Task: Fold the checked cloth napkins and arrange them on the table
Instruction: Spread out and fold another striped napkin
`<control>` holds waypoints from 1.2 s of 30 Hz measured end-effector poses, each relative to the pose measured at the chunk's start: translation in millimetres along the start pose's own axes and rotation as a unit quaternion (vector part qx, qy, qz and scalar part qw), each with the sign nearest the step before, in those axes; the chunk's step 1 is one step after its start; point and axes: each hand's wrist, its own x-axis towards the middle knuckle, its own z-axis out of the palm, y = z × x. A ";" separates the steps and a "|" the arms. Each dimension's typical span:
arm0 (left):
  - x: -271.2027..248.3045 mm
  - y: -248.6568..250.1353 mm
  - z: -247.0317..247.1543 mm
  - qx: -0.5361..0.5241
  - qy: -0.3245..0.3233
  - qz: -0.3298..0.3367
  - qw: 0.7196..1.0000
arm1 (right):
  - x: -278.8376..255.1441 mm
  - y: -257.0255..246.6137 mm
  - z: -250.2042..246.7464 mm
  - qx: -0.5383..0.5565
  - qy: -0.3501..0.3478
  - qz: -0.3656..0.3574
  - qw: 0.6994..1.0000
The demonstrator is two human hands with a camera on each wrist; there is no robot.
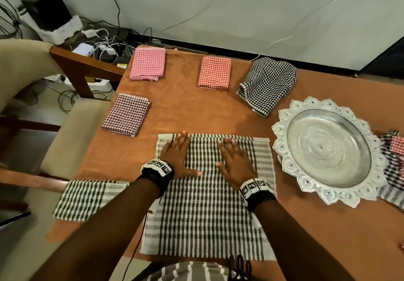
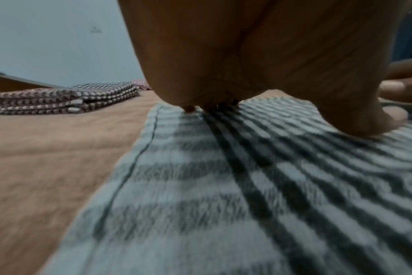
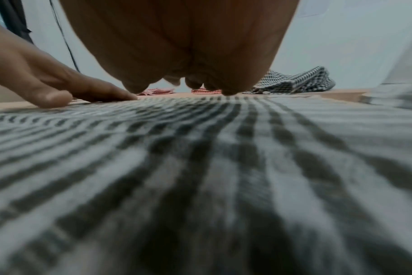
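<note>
A large black-and-white checked napkin (image 1: 207, 204) lies spread flat at the near edge of the table (image 1: 192, 110). My left hand (image 1: 178, 154) presses flat on its far left part, fingers straight. Beside it, my right hand (image 1: 235, 160) lies flat on the same cloth (image 3: 200, 167), fingers extended. In the left wrist view the palm (image 2: 247, 65) rests on the cloth (image 2: 223, 186) near its left hem. Folded napkins sit further off: a pink one (image 1: 148, 64), an orange one (image 1: 215, 73) and a maroon one (image 1: 126, 114). A black checked napkin (image 1: 267, 85) lies crumpled at the back right.
An ornate silver tray (image 1: 328, 152) stands at the right, with more checked cloth (image 1: 393, 165) under and beyond it. Another striped cloth (image 1: 87, 200) hangs over the left table edge. A beige chair (image 1: 26, 79) and tangled cables (image 1: 102, 44) lie to the left.
</note>
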 end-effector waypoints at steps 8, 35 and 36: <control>-0.7 -8.2 4.5 -0.021 -0.007 -0.012 1.000 | -1.0 49.3 0.3 -0.007 -0.017 0.091 0.996; -59.9 43.4 45.9 -0.005 0.123 0.155 0.980 | -221.3 -63.4 86.7 0.081 0.136 0.083 0.984; -69.6 44.8 50.4 -0.030 0.120 0.173 0.977 | -223.3 -62.2 89.0 0.101 0.136 0.094 0.981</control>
